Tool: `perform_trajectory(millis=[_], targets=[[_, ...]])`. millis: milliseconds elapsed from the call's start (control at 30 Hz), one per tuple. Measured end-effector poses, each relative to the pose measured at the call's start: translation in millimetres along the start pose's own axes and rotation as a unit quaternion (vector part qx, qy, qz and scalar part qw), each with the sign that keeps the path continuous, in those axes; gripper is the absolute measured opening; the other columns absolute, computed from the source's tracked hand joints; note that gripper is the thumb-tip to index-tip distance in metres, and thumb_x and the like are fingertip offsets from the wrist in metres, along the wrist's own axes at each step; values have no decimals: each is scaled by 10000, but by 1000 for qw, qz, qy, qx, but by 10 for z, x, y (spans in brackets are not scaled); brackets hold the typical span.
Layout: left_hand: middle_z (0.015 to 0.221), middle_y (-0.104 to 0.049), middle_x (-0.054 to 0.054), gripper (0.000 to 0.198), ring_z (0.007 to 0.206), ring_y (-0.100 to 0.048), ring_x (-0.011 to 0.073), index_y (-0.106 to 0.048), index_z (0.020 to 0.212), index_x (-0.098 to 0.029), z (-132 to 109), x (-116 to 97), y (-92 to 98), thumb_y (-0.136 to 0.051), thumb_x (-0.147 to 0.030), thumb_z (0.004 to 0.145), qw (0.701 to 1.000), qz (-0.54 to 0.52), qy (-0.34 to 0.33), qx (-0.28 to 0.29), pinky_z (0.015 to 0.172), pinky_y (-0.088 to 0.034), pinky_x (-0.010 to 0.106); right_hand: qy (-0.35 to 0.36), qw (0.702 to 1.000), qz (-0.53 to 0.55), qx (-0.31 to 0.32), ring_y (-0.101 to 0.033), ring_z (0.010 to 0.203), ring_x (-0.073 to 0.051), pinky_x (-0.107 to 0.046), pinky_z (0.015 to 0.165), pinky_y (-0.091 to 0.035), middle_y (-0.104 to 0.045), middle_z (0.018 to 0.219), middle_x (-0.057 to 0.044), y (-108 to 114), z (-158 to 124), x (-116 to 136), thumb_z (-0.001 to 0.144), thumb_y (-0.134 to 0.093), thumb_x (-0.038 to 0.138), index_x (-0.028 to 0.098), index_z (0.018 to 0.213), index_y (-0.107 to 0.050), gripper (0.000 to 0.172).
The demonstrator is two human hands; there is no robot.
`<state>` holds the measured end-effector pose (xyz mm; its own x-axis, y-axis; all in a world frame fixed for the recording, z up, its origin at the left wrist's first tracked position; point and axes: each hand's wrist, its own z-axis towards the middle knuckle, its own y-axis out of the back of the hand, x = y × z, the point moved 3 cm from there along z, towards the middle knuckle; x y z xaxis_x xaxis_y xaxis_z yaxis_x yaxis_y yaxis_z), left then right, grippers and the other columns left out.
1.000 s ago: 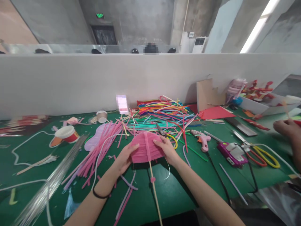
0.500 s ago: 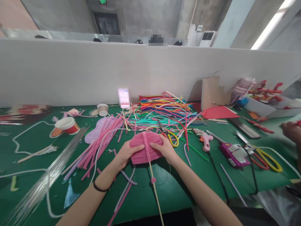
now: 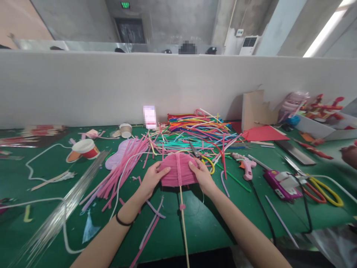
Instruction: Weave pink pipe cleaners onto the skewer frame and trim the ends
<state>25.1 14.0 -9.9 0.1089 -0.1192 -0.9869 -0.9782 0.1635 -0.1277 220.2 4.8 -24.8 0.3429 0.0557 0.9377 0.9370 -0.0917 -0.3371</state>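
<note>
A pink fan-shaped piece made of pipe cleaners (image 3: 178,170) sits at the centre of the green table (image 3: 212,219), fixed on a thin wooden stick (image 3: 183,223) that runs toward me. My left hand (image 3: 152,179) grips its left edge, thumb on top. My right hand (image 3: 201,175) grips its right edge in the same way. Both hands hold the piece just above the table.
A heap of coloured pipe cleaners (image 3: 195,132) lies behind the piece, loose pink ones (image 3: 122,167) to the left. A pink glue gun (image 3: 245,165), a purple tool (image 3: 283,182), yellow-handled scissors (image 3: 320,184), a paper cup (image 3: 85,149) and silver wires (image 3: 61,212) surround it. Another person's hand (image 3: 350,154) shows at far right.
My right thumb has slid from the middle of the pink piece out to its right edge. The other person's hand at the right has drawn back toward the frame's edge.
</note>
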Motion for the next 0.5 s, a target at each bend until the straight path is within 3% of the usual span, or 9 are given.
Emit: perform_trajectory(millis=[100,200,333,500], targets=[[787,-719,60,351,688,-673,217,-661,972,-172,17,-70,158,-698,-443,751,994,80,-20,-65,638,-506,306,-8,995,64,-71,-671,864,-227,-354,799,-533,-724,899,-5,105,41,40,655,-767,451,241,894,-660,336],[769,-699,62,208,710,-651,233,-695,843,-210,18,-188,368,-713,-386,733,954,239,-110,-146,687,-464,300,-19,985,118,-125,-678,855,-236,-354,769,-553,-729,850,-10,217,77,73,667,-758,416,226,818,-661,262],[957,-688,111,183,939,-618,302,-701,932,-214,29,-248,542,-643,-305,785,842,451,-209,-210,823,-428,335,-40,977,177,-115,-700,821,-218,-333,710,-585,-744,863,-14,256,104,92,785,-675,381,214,887,-682,195],[1025,-661,140,317,993,-601,311,-624,1112,-144,93,-159,606,-433,-303,915,689,674,-189,-186,812,-456,377,-59,963,255,-70,-719,760,-167,-291,718,-603,-758,854,-22,189,91,122,901,-525,217,170,965,-682,176]])
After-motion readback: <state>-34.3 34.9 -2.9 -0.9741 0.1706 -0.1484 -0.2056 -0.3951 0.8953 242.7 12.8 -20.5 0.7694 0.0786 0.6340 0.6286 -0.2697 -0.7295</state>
